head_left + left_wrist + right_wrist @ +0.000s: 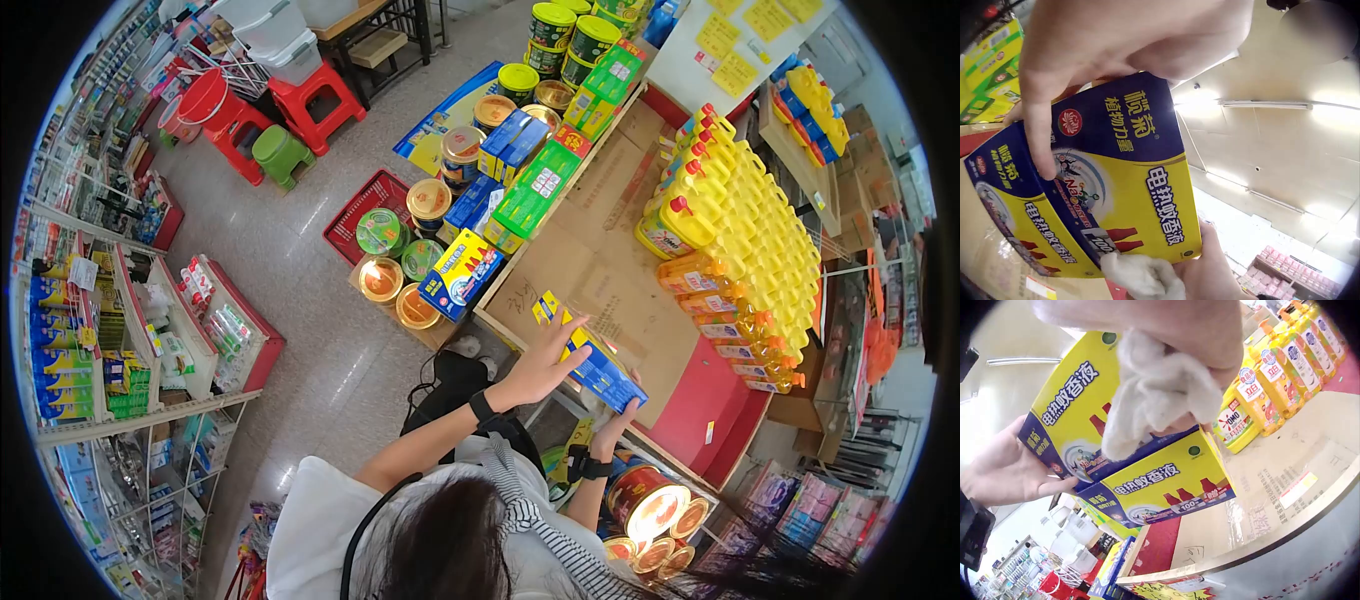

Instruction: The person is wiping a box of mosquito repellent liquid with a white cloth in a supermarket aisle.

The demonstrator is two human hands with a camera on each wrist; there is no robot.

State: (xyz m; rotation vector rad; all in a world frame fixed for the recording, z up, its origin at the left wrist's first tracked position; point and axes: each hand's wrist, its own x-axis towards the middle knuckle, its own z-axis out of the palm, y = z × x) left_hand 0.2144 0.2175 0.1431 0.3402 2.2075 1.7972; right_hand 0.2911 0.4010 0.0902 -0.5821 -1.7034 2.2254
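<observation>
A blue-and-yellow mosquito repellent liquid box [606, 376] is held up over the near edge of the display counter. My left hand [545, 362] grips one end of it, the thumb [1040, 140] lying over an edge between two printed faces. At the opposite end is my right hand [612, 428], with a bunched white cloth [1157, 394] in its fingers. The cloth lies against the printed side and covers part of the red bottle pictures, as the left wrist view [1141, 275] also shows.
Cardboard lines the counter [590, 240]. Yellow bottles [745, 230] and orange soap bottles [715, 310] crowd its right side. Green boxes [540, 185] line the left edge, beside another blue-and-yellow box [461, 272] on stacked tins. A red basket [365, 215] sits on the floor.
</observation>
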